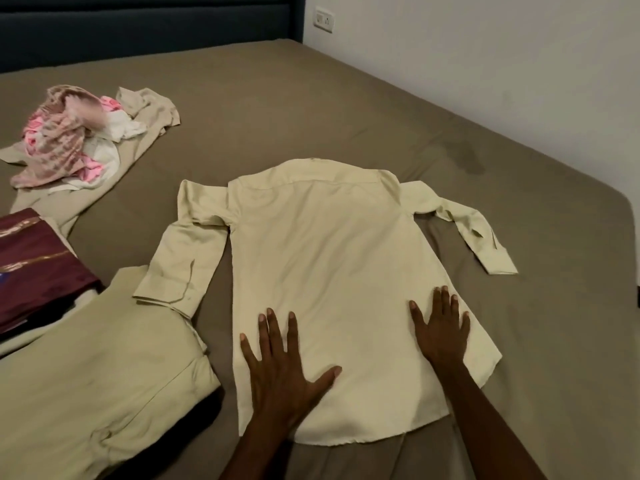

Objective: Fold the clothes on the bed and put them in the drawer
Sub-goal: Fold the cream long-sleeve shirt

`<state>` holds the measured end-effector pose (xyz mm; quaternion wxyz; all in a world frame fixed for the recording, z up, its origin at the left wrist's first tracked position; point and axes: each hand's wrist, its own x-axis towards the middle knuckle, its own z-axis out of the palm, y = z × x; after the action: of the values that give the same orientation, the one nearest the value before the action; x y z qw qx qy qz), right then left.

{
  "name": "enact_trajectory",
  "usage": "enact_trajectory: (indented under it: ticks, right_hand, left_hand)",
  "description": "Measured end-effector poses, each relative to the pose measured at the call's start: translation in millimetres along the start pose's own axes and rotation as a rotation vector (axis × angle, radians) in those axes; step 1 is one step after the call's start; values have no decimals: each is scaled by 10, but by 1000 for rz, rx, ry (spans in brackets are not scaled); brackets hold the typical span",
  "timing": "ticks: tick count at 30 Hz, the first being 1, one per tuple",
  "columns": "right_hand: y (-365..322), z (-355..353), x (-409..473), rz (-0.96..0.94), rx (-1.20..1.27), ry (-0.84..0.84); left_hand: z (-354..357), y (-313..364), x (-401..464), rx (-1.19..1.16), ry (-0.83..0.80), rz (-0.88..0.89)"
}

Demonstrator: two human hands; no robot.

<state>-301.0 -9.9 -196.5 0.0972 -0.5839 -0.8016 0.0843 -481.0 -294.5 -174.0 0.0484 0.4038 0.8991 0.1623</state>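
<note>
A dark blue padded headboard [145, 32] is seen at the far end, set against a white wall [485, 64]. A white switch plate [324, 19] is mounted on that wall, just beside the headboard's right edge. A darker stain [465, 157] is visible on the brown sheet near the wall.

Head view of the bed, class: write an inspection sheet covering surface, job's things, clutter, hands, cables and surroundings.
Surface: bed with brown sheet, dark stain near right edge.
Job's things: cream shirt spread flat, back up, sleeves out; folded beige garments at left; maroon cloth; unfolded pile far left.
Clutter: nothing seen.
Hands: left hand and right hand press flat on the shirt's lower part.
Cables: nothing seen.
Surroundings: dark headboard, white wall, wall socket.
</note>
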Motion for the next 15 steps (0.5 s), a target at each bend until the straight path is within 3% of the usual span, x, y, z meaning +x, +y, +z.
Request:
enact_trajectory:
  ticks: [6, 15]
  right_hand:
    - [420, -170, -401, 124, 7, 20]
    - [521, -236, -408, 97, -26, -22]
  left_hand:
    - [9, -89, -291, -29, 33, -1]
    - [-16, -261, -573, -24, 30, 19]
